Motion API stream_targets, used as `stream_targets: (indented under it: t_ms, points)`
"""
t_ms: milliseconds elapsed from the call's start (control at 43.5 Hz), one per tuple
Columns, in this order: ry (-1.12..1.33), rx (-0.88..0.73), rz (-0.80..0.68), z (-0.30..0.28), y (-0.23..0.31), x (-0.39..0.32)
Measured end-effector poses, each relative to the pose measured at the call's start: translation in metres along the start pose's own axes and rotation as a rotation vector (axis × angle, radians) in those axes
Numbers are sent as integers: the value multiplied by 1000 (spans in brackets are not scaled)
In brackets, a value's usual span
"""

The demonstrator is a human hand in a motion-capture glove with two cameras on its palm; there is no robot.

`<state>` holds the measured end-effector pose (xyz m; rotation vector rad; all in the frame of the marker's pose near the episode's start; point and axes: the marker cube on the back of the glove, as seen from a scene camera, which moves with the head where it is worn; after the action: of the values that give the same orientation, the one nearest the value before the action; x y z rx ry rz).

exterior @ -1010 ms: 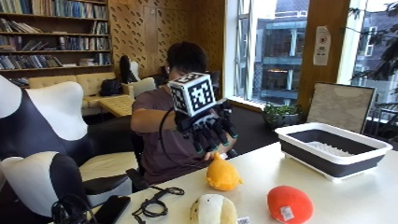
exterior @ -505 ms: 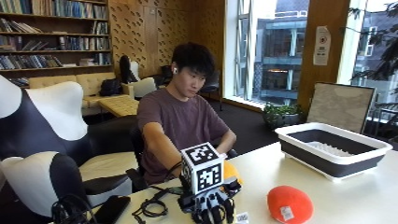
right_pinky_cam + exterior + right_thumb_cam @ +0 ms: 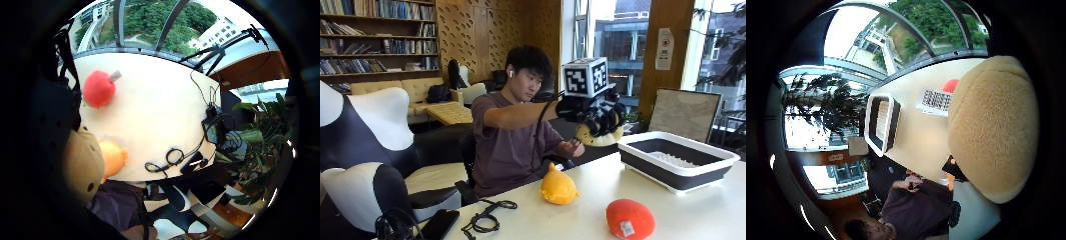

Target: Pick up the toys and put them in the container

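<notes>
Outside view: gloved right hand (image 3: 594,116) is up in the air, fingers curled round a tan plush toy (image 3: 599,136) — just short of the container (image 3: 679,162). Yellow toy (image 3: 558,186) and red toy (image 3: 630,219) lie on the table (image 3: 713,210).

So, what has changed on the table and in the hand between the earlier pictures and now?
The gloved right hand went down to the cream plush toy lying on the table, gripped it and lifted it; it now holds the toy in the air, next to the container. The yellow toy, the red toy and the container stayed in their places.
</notes>
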<state>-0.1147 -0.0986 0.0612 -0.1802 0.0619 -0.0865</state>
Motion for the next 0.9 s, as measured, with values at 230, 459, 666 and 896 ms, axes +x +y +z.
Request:
stream_targets:
  t_ms: [230, 459, 666, 896]
  points:
    - [50, 41, -231, -12, -14, -176]
    - [321, 33, -368, 47, -27, -300]
    - [164, -61, -438, 77, -17, -355]
    - [318, -35, -295, 82, -28, -309]
